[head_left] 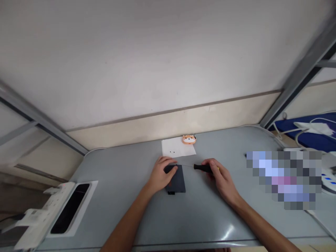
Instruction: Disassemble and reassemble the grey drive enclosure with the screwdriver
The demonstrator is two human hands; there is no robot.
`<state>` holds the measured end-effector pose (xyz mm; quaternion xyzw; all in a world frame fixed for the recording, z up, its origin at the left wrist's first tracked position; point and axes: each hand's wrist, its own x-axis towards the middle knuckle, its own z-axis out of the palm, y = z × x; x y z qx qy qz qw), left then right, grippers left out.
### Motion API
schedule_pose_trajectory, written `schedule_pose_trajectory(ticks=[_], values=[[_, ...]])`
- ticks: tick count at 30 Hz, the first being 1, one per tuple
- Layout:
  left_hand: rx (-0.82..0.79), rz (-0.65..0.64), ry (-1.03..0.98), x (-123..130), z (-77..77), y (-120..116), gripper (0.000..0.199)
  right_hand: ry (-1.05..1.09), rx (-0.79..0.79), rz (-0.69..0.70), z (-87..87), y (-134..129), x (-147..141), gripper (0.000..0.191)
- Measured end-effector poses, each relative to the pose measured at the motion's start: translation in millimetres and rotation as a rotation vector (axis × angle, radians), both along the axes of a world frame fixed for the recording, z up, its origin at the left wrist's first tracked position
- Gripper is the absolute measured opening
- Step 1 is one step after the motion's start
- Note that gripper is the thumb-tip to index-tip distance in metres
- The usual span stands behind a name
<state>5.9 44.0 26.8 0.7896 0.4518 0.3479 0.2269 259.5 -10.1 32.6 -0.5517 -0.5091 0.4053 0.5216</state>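
A flat dark rectangular case lies on the grey desk, with a small black piece jutting from its near edge. My left hand rests over its left side, thumb on top and fingers around the far left corner. In my right hand is a screwdriver with a black handle, held almost level. Its thin shaft points left, and the tip reaches the far edge of the case by my left fingertips. Whether the tip touches a screw is too small to tell.
Behind the case, white paper bears two tiny dark bits and an orange animal-faced object. At left are a phone on a white sheet and a power strip. A blurred-out item sits at right, near cables.
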Motion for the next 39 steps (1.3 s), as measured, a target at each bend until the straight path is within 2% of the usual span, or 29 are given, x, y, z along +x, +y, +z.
schedule_pose_trajectory(ticks=[7,12,16,22,29,32,35,37,39], values=[[-0.059,-0.027,-0.059,0.7,-2.3,1.9,0.017,0.044,0.007,0.022,-0.8,0.4,-0.9,0.069],[-0.06,0.053,-0.008,-5.6,-4.6,6.1,0.021,0.187,-0.021,-0.026,-5.0,5.9,2.4,0.066],[0.02,0.148,0.157,-12.9,1.2,18.9,0.02,0.363,-0.084,-0.119,-8.8,11.2,5.8,0.058],[0.136,0.128,0.485,-3.7,16.7,50.2,0.012,0.419,-0.098,-0.106,-12.6,11.5,6.7,0.049],[0.235,0.099,0.659,-2.1,9.4,63.3,0.013,0.436,-0.104,-0.119,-14.8,12.8,5.7,0.048],[0.218,0.099,0.633,-6.7,11.6,63.9,0.016,0.414,-0.1,-0.121,-12.8,12.7,5.8,0.048],[0.164,0.134,0.488,-13.2,19.8,57.1,0.026,0.4,-0.105,-0.109,-10.1,11.7,6.7,0.047],[0.071,0.107,0.336,-19.3,27.0,45.6,0.034,0.404,-0.115,-0.106,-9.3,10.8,7.6,0.046],[-0.102,0.004,0.206,-26.4,34.4,30.0,0.033,0.407,-0.117,-0.109,-10.0,10.0,8.5,0.045]])
